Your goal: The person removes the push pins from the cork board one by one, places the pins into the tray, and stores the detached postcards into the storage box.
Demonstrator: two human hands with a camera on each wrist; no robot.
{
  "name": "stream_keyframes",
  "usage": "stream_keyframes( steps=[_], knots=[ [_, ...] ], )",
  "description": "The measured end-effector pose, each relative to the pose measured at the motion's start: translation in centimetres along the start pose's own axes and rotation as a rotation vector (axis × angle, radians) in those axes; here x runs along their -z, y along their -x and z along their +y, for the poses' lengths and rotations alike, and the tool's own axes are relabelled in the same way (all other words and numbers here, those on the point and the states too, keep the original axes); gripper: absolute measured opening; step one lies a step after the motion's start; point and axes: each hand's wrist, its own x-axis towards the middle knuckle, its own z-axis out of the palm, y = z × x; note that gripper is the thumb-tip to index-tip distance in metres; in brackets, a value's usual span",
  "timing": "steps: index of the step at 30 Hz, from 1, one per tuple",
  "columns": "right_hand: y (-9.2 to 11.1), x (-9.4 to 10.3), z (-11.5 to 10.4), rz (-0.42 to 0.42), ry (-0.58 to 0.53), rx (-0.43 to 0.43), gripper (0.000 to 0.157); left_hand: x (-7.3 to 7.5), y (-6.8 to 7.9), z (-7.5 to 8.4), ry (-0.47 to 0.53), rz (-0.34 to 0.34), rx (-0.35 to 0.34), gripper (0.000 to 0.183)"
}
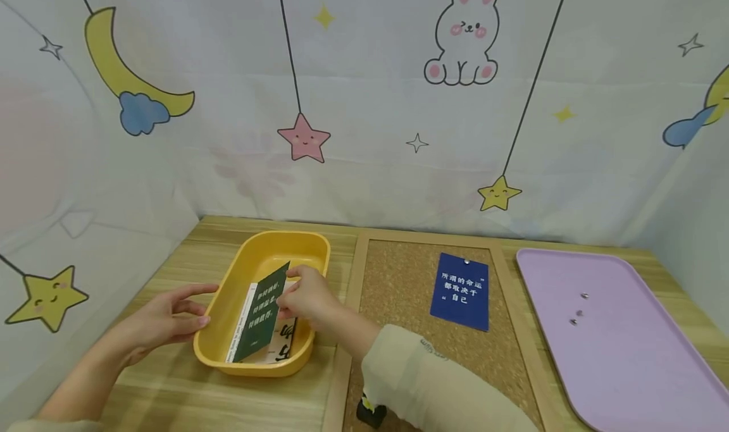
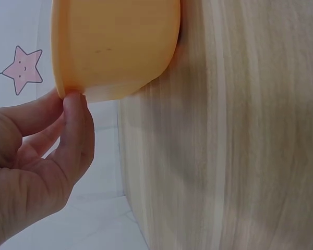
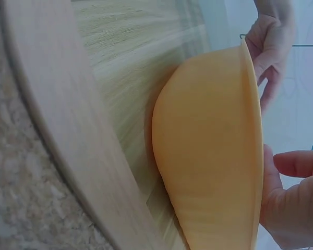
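A yellow plastic basin (image 1: 319, 261) stands at the left of the table. My left hand (image 1: 165, 318) pinches its near-left rim between thumb and fingers; the left wrist view shows this hand (image 2: 47, 140) at the rim. Reaching in over the opposite side, my right hand (image 1: 310, 296) holds a dark green card (image 1: 264, 312) with white writing by its right edge. The card is tilted up inside the basin, above a white card with black characters (image 1: 283, 340). In the right wrist view the basin wall hides the right fingertips.
A wood-framed cork board (image 1: 398, 293) lies right of the basin, with a blue card (image 1: 461, 293) pinned on it. Beside it is a lilac tray (image 1: 632, 343) bearing several small metal pins (image 1: 579, 313). A small black-and-yellow item (image 1: 370, 412) is partly behind the right sleeve.
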Motion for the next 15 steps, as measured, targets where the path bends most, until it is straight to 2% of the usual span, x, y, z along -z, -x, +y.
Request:
stream_keyframes(
  steps=[7, 15],
  knots=[
    [0.9, 1.9, 0.0, -0.093, -0.067, -0.005, 0.041, -0.5, 0.0, 0.4, -0.037, 0.037, 0.016, 0.068],
    [1.5, 4.8, 0.1, -0.137, -0.110, -0.021, 0.033, -0.5, -0.1, 0.6, -0.068, 0.049, 0.031, 0.068]
  ],
)
